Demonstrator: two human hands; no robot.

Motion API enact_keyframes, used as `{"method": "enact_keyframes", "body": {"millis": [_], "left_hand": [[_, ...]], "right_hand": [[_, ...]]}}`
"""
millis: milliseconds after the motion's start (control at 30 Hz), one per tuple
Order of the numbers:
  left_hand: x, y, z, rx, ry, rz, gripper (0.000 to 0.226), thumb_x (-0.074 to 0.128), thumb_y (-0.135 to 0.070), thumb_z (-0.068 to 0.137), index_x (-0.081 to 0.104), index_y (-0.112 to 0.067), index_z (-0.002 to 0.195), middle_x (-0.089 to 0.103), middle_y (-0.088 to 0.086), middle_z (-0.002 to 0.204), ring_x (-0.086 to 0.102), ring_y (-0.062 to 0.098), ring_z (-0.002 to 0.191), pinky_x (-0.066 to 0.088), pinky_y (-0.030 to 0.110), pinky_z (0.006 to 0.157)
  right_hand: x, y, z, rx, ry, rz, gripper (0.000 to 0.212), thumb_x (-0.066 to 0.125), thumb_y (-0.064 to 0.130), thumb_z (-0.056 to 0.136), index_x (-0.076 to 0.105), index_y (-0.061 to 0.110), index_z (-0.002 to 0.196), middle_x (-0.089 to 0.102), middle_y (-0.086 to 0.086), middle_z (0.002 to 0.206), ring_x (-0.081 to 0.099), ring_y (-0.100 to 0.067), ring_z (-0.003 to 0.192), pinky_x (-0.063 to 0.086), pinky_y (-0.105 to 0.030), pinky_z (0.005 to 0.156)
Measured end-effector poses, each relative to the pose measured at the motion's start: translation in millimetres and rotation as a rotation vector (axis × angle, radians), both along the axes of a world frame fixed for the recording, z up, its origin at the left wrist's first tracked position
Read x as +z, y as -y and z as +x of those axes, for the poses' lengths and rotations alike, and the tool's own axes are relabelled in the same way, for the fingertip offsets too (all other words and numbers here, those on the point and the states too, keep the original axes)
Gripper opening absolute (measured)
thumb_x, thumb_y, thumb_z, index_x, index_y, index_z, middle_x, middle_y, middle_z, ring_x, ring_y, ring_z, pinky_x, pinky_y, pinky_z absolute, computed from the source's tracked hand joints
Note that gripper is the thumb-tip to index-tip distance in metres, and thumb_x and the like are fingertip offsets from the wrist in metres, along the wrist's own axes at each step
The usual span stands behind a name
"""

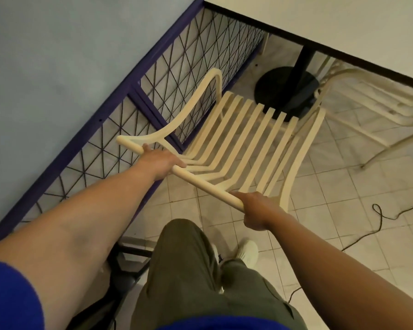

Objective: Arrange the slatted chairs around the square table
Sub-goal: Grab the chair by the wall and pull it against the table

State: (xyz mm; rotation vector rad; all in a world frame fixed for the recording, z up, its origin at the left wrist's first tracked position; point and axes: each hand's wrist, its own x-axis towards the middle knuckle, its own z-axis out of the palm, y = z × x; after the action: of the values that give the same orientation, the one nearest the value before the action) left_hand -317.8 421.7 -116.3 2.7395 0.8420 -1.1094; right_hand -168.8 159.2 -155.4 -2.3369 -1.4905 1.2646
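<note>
A cream slatted chair (243, 139) is held by its round top rail (200, 182), which runs from the left, farther off, to the right, nearer. The rail is gripped by both hands: the left hand (157, 163) is closed over it towards its left end, and the right hand (258, 210) is wrapped around it at its near right end, fingers curled underneath. The chair's seat slats point away towards the far right, where the black pedestal base (286, 91) of the square table (332, 22) is seen; the table's pale top fills the far right corner. The front of the seat lies just beside the base, though whether it touches cannot be told from this angle. A second slatted chair (372, 108) is partly tucked under the table at the right. A purple-framed wire partition (134, 91) runs along the left, close to the held chair's left armrest. A black cable (379, 217) lies on the tiled floor (343, 186) at the right
</note>
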Motion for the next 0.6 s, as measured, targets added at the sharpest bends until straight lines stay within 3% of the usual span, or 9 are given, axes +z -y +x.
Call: {"method": "enact_keyframes", "body": {"millis": [133, 233, 467, 600], "left_hand": [[1.2, -17.6, 13.9, -0.034, 0.004, 0.021, 0.069, 0.047, -0.004, 0.094, 0.046, -0.058, 0.136, 0.057, 0.001, 0.134, 0.05, 0.031, 0.124, 0.025, 0.063, 0.108], [-0.2, -37.8, 23.5, -0.094, 0.013, -0.014, 0.069, 0.054, -0.01, 0.091, 0.043, -0.061, 0.136, 0.058, -0.003, 0.121, 0.053, 0.026, 0.113, 0.039, 0.051, 0.094], [-2.8, -91.8, 58.9, -0.142, 0.004, -0.096, 0.069, 0.05, -0.009, 0.093, 0.04, -0.063, 0.136, 0.059, -0.001, 0.125, 0.055, 0.028, 0.1, 0.042, 0.049, 0.082], [-5.1, -119.8, 76.5, -0.178, -0.013, -0.104, 0.076, 0.053, -0.004, 0.089, 0.04, -0.061, 0.137, 0.052, -0.006, 0.107, 0.044, 0.02, 0.085, 0.039, 0.042, 0.075]], "right_hand": [[2.2, -16.1, 14.5, 0.006, 0.007, 0.005, 0.084, 0.067, 0.009, 0.075, 0.033, 0.045, 0.143, 0.057, 0.003, 0.103, 0.054, -0.018, 0.086, 0.047, -0.033, 0.072], [0.8, -28.3, 25.5, -0.038, 0.01, 0.007, 0.085, 0.068, 0.008, 0.075, 0.034, 0.047, 0.142, 0.053, 0.006, 0.1, 0.053, -0.015, 0.084, 0.046, -0.032, 0.072], [1.7, -69.8, 55.2, -0.106, 0.027, -0.004, 0.085, 0.067, 0.008, 0.078, 0.03, 0.052, 0.142, 0.048, 0.01, 0.096, 0.051, -0.011, 0.081, 0.047, -0.03, 0.074], [4.1, -93.9, 67.8, -0.128, 0.001, -0.038, 0.086, 0.064, 0.005, 0.079, 0.03, 0.051, 0.143, 0.052, 0.006, 0.101, 0.054, -0.016, 0.086, 0.051, -0.036, 0.081]]}}
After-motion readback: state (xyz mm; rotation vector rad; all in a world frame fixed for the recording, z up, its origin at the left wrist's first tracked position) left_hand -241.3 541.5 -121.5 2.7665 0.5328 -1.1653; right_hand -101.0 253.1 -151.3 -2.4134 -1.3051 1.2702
